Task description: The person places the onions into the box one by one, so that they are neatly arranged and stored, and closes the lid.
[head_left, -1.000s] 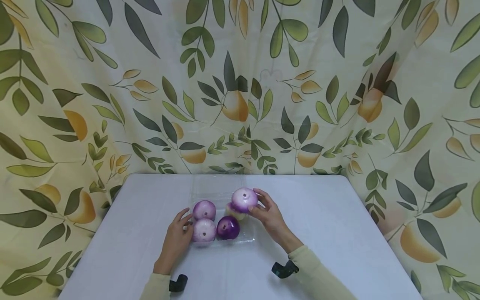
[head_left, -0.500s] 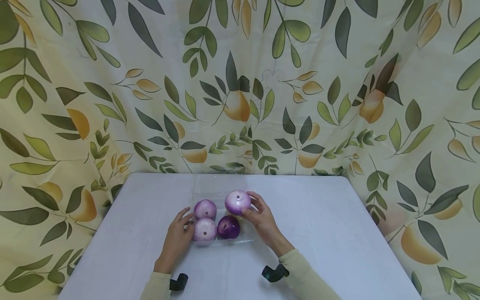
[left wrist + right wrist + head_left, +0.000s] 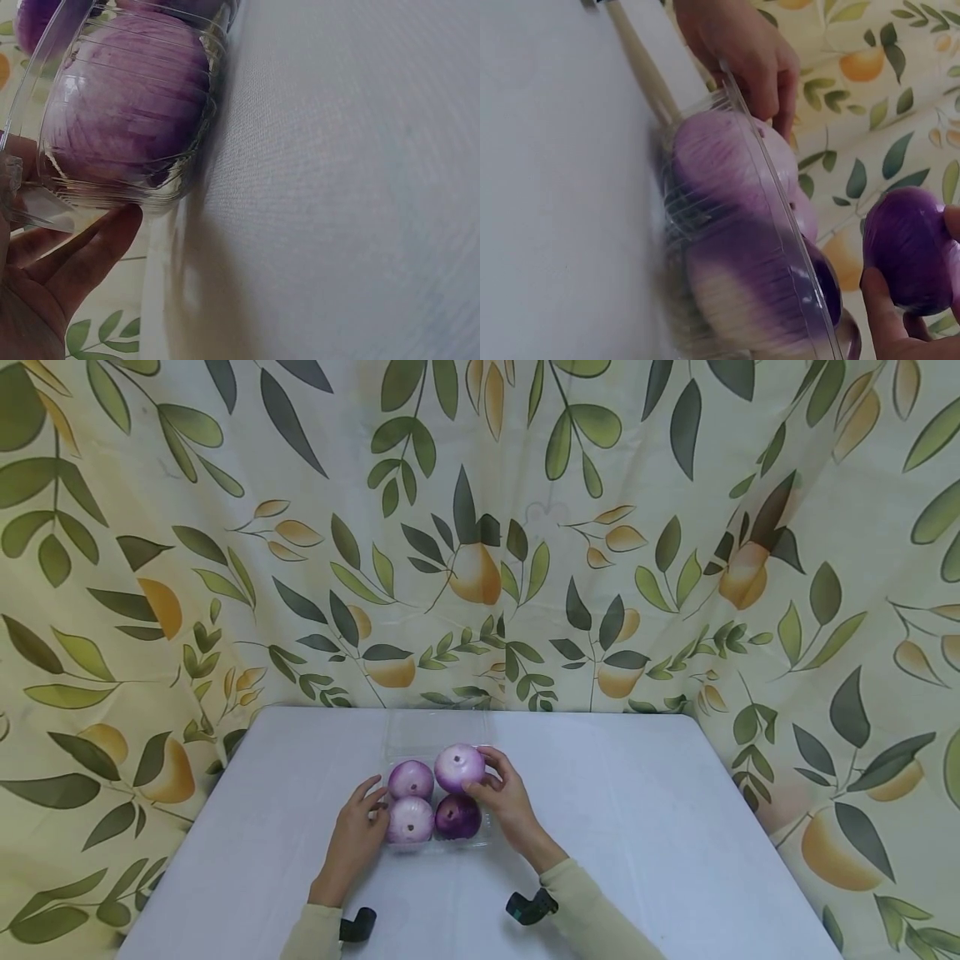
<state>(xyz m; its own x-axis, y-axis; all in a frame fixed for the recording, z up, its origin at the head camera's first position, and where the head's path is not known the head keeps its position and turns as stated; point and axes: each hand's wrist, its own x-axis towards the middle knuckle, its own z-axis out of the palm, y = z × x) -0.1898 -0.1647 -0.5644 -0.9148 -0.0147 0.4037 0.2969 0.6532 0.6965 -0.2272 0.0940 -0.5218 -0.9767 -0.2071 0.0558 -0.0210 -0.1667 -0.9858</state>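
A clear plastic clamshell box (image 3: 468,842) lies on the table with its lid (image 3: 435,732) folded back. Inside sit a pale purple onion (image 3: 409,820), another purple onion (image 3: 411,779) behind it, and a dark purple onion (image 3: 458,817) at front right. My right hand (image 3: 508,802) holds a purple onion (image 3: 459,767) between thumb and fingers, raised above the back right of the box. The right wrist view shows this held onion (image 3: 907,251) apart from the box wall. My left hand (image 3: 356,828) grips the left rim of the box, its fingertips (image 3: 124,225) against the ribbed plastic.
A white cloth covers the table (image 3: 615,793). Behind it hangs a leaf-and-fruit patterned curtain (image 3: 525,568), which also runs along both sides. A black device (image 3: 531,907) sits at the right wrist and another black device (image 3: 357,925) at the left.
My right hand has carried the onion leftward and slightly down, from the box's right edge to over its back right. A yellowish patch below it is now covered. The left hand stays put.
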